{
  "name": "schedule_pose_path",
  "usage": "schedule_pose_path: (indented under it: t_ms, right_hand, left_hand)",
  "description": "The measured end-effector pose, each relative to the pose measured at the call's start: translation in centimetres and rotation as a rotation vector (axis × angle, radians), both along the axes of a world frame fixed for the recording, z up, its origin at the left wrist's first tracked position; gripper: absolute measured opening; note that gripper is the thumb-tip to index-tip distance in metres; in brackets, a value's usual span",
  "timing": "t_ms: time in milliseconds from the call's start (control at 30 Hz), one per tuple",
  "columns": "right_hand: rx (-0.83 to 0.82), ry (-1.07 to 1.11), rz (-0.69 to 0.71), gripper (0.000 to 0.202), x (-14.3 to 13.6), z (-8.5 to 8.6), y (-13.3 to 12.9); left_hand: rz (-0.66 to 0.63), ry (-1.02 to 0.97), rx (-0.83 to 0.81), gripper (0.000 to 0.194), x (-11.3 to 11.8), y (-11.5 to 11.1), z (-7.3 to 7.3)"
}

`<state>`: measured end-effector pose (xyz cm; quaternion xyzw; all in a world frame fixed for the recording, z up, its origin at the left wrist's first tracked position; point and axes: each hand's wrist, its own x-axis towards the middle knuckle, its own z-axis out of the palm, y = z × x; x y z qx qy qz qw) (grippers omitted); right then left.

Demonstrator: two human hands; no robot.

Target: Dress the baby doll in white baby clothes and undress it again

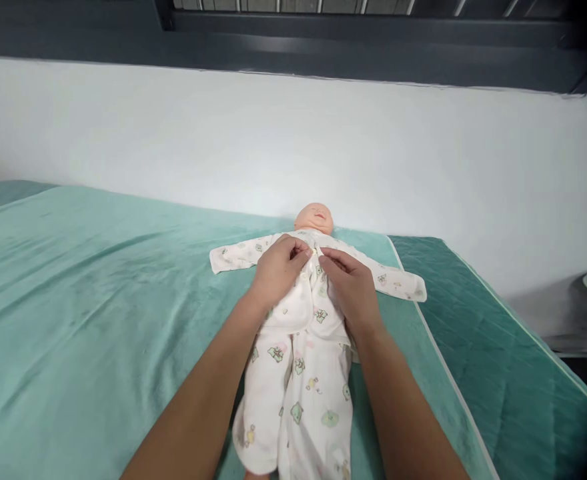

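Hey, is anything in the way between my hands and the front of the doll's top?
Nothing visible is. Your left hand and right hand already meet at the front opening of the white printed top, just below the doll's head, and both appear to pinch its cloth.

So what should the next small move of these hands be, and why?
Probably bring the front edges of the white cartoon-print cloth top together at the chest: the left hand and right hand both pinch its front, just below the head of the pinkish, bald doll, and only a small gap parts their fingers.
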<state>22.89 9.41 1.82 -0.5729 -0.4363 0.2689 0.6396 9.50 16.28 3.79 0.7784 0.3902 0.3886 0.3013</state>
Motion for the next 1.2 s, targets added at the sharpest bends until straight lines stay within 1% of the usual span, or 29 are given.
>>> schedule_pose_path:
  t_ms: [167, 333, 433, 567, 667, 767, 833, 900, 1033, 1200]
  right_hand:
    - [-0.044, 0.020, 0.046, 0.030, 0.03, 0.25, 0.21]
    - [-0.092, 0.007, 0.098, 0.033, 0.25, 0.50, 0.42]
    - [-0.127, -0.083, 0.099, 0.034, 0.26, 0.58, 0.30]
    - [-0.115, -0.311, 0.055, 0.034, -0.09, 0.72, 0.03]
    - [-0.099, -0.412, 0.021, 0.029, -0.38, 0.76, -0.06]
    - [-0.092, -0.395, 0.033, 0.030, -0.42, 0.64, -0.05]
    - [-0.091, -0.356, 0.058, 0.033, -0.34, 0.52, -0.06]
    - [-0.087, -0.318, 0.079, 0.034, -0.24, 0.43, -0.09]
    - [-0.073, -0.255, 0.108, 0.035, -0.17, 0.29, -0.24]
    - [0.002, -0.153, 0.146, 0.026, -0.22, 0.14, -0.37]
  left_hand:
    - [-0.009, 0.050, 0.061, 0.015, 0.26, -0.05, -0.09]
    - [-0.038, 0.025, -0.001, 0.016, 0.21, 0.08, -0.06]
    - [-0.073, -0.002, -0.052, 0.018, 0.05, 0.07, 0.13]
    - [-0.125, 0.019, -0.081, 0.028, -0.10, -0.33, 0.50]
    - [-0.107, 0.006, -0.116, 0.022, -0.03, -0.62, 0.53]
    - [-0.061, -0.028, -0.144, 0.013, 0.09, -0.58, 0.28]
    - [-0.029, -0.051, -0.140, 0.012, 0.14, -0.43, 0.07]
    - [-0.001, -0.059, -0.095, 0.013, 0.13, -0.31, -0.08]
    - [-0.004, -0.030, -0.021, 0.013, 0.00, -0.33, -0.18]
    - [0.009, -0.031, 0.005, 0.014, -0.07, -0.39, -0.29]
